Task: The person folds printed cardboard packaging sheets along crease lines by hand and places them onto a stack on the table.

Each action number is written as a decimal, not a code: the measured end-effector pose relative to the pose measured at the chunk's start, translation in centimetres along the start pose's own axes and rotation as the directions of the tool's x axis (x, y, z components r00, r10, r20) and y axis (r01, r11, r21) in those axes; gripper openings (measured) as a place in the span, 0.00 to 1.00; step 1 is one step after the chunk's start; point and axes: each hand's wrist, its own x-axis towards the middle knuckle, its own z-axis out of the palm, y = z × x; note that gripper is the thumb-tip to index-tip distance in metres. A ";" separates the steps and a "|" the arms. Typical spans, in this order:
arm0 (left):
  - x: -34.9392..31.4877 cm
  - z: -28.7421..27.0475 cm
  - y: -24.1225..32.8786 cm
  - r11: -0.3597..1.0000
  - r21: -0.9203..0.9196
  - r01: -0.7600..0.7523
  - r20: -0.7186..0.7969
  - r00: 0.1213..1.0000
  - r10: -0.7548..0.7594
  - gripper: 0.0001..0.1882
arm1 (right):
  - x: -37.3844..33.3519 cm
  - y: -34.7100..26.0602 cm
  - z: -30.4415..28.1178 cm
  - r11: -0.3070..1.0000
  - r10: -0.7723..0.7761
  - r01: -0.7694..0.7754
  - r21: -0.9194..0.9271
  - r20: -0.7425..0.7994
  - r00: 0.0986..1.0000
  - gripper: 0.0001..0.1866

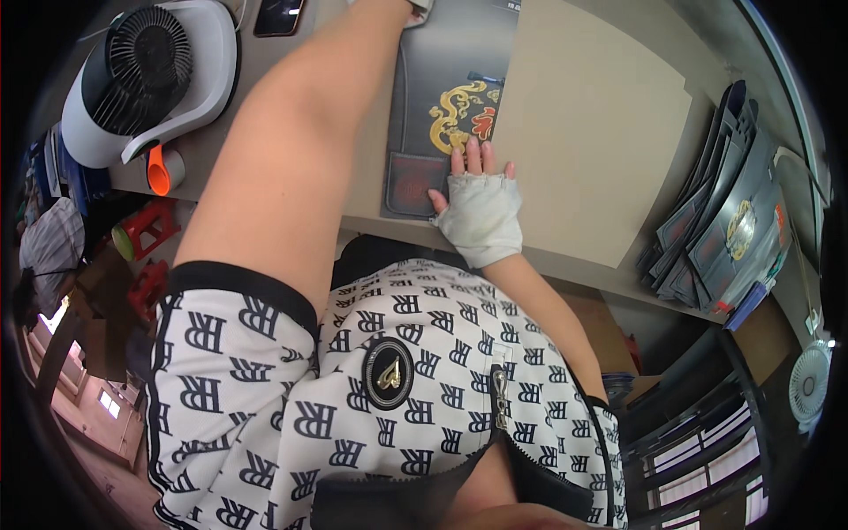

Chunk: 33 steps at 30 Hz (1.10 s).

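Observation:
A flat dark-grey printed piece [450, 66] with a gold-and-red ornament lies on the table. Its upper end runs out of the picture. My right hand [484, 212], in a whitish fingerless glove, rests on its near right part, fingers spread and pointing away from me. The fingertips touch the lower edge of the gold ornament. My left arm reaches far forward along the piece's left side. Only a bit of my gloved left hand [422, 12] shows at the top edge, over the piece; its fingers are out of view. A large plain beige sheet [587, 132] lies right of the piece.
A white-and-black fan [150, 71] stands at the far left, an orange-and-white roll-like object [163, 170] near it. A phone [279, 16] lies at the top. Several similar dark printed pieces [720, 221] lean together at right, beside a small white fan [809, 384]. A person [51, 243] is at left.

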 end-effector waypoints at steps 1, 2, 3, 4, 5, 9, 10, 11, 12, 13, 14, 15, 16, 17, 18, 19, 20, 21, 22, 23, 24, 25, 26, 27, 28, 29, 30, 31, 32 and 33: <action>0.5 -1.9 1.1 0.995 -0.086 -0.041 0.022 0.999 0.043 0.40 | -0.1 0.2 0.0 1.000 0.019 -0.019 0.005 0.009 1.000 0.42; 0.6 -2.8 1.7 0.984 -0.165 -0.074 0.039 0.996 0.082 0.40 | -0.1 0.5 0.0 1.000 0.027 -0.027 0.007 0.006 1.000 0.42; 1.2 -2.2 0.8 0.986 -0.152 -0.068 0.036 0.997 0.075 0.40 | -0.2 0.2 0.0 1.000 0.005 -0.004 0.019 -0.020 1.000 0.42; 2.3 -1.0 -0.4 0.993 -0.085 -0.084 -0.055 0.995 0.080 0.41 | -0.2 -0.1 -0.1 0.999 -0.019 0.020 0.032 -0.046 0.999 0.42; 2.5 0.0 -1.0 0.994 -0.024 -0.102 -0.134 0.986 0.098 0.41 | 0.0 -0.2 -0.3 0.999 -0.020 0.022 0.040 -0.041 0.999 0.42; -0.6 -1.0 -0.5 0.977 0.034 -0.213 -0.269 0.939 0.214 0.43 | 0.3 -0.2 -0.4 1.000 0.000 0.000 0.004 -0.025 1.000 0.41; -2.8 -1.3 -0.7 0.973 0.035 -0.229 -0.158 0.960 0.231 0.44 | 0.1 -0.2 -0.2 1.000 -0.011 0.011 -0.008 -0.060 0.998 0.40; -4.9 -1.9 -0.6 0.968 0.029 -0.248 -0.055 0.967 0.249 0.44 | 0.0 -0.1 -0.4 1.000 -0.006 0.005 -0.008 -0.069 0.998 0.41; -7.5 -2.6 -0.8 0.968 0.032 -0.248 -0.051 0.967 0.250 0.44 | -0.3 -0.1 -0.3 1.000 -0.007 0.007 -0.003 -0.066 0.998 0.41; -10.6 -3.3 -1.2 0.939 0.076 -0.336 0.004 0.942 0.337 0.43 | -0.4 0.0 -0.2 1.000 -0.012 0.010 -0.024 -0.092 0.996 0.41; -13.7 -3.9 -1.7 0.900 0.118 -0.419 0.061 0.908 0.415 0.41 | -0.1 0.1 0.0 0.999 -0.021 0.016 -0.046 -0.122 0.992 0.41; -17.2 -4.4 -2.5 0.902 0.135 -0.411 0.064 0.912 0.406 0.41 | 0.0 -0.1 0.2 0.998 -0.029 0.023 -0.050 -0.124 0.992 0.41; -21.0 -4.7 -2.8 0.923 -0.010 -0.384 0.124 0.916 0.382 0.39 | -0.1 0.0 0.3 0.998 -0.030 0.024 -0.051 -0.123 0.992 0.41; -24.4 -5.2 -3.4 0.931 -0.144 -0.334 0.181 0.916 0.357 0.37 | 0.0 -0.1 0.3 0.998 -0.035 0.027 -0.063 -0.122 0.992 0.41; -27.4 -5.6 -3.9 0.935 -0.150 -0.322 0.183 0.920 0.346 0.35 | 0.1 -0.1 0.3 0.997 -0.036 0.027 -0.077 -0.122 0.992 0.41; -30.2 -6.1 -4.2 0.937 -0.161 -0.310 0.186 0.923 0.337 0.34 | -0.1 0.0 0.3 0.996 -0.039 0.028 -0.084 -0.127 0.991 0.41; -32.6 -6.4 -4.6 0.939 -0.154 -0.306 0.180 0.926 0.331 0.34 | -0.2 0.2 0.5 0.996 -0.047 0.036 -0.086 -0.134 0.990 0.41; -34.8 -6.3 -5.1 0.936 -0.182 -0.303 0.182 0.924 0.335 0.34 | -0.2 0.5 1.0 0.996 -0.039 0.026 -0.089 -0.149 0.988 0.41; -36.3 -6.2 -5.6 0.930 -0.211 -0.300 0.187 0.922 0.340 0.34 | -0.4 0.6 1.3 0.996 -0.030 0.015 -0.092 -0.162 0.986 0.41; -37.2 -5.9 -5.5 0.932 -0.209 -0.295 0.180 0.926 0.333 0.34 | -0.3 1.1 1.4 0.995 -0.038 0.022 -0.097 -0.166 0.985 0.41; -37.8 -5.4 -5.3 0.924 -0.254 -0.287 0.199 0.919 0.340 0.35 | -0.2 1.8 1.5 0.994 -0.028 0.015 -0.108 -0.125 0.992 0.41; -38.0 -4.7 -4.8 0.911 -0.301 -0.281 0.215 0.911 0.352 0.36 | -0.1 2.6 1.5 0.993 -0.014 0.003 -0.121 -0.085 0.996 0.42; -36.5 -4.5 -3.7 0.903 -0.313 -0.295 0.206 0.907 0.367 0.36 | 0.1 3.2 1.7 0.992 0.003 -0.015 -0.128 -0.091 0.996 0.42; -34.3 -4.9 -1.9 0.867 -0.495 -0.055 0.256 0.944 0.207 0.36 | -0.1 3.7 2.0 0.992 0.003 -0.015 -0.124 -0.097 0.995 0.42; -32.8 -4.7 -0.4 0.747 -0.639 0.185 0.343 0.937 0.061 0.37 | -0.2 4.2 2.3 0.992 0.008 -0.020 -0.121 -0.102 0.995 0.42; -31.5 -3.3 0.3 0.736 -0.653 0.176 0.337 0.939 0.074 0.37 | 0.1 4.1 2.4 0.994 0.010 -0.023 -0.103 -0.126 0.992 0.42; -29.6 -1.1 0.9 0.656 -0.693 0.299 0.336 0.939 -0.073 0.37 | 0.1 3.8 2.2 0.992 0.020 -0.035 -0.118 -0.130 0.991 0.42; -28.1 0.2 1.6 0.600 -0.721 0.348 0.341 0.931 -0.130 0.37 | 0.3 3.7 2.1 0.996 0.017 -0.025 -0.082 -0.091 0.996 0.41; -26.6 1.5 2.3 0.539 -0.747 0.390 0.344 0.920 -0.189 0.37 | 0.7 3.4 1.9 0.999 0.008 -0.011 -0.044 -0.055 0.998 0.41; -25.8 2.2 2.5 0.388 -0.776 0.498 0.448 0.867 -0.217 0.38 | 0.7 3.3 1.9 0.999 0.011 -0.013 -0.047 -0.054 0.999 0.41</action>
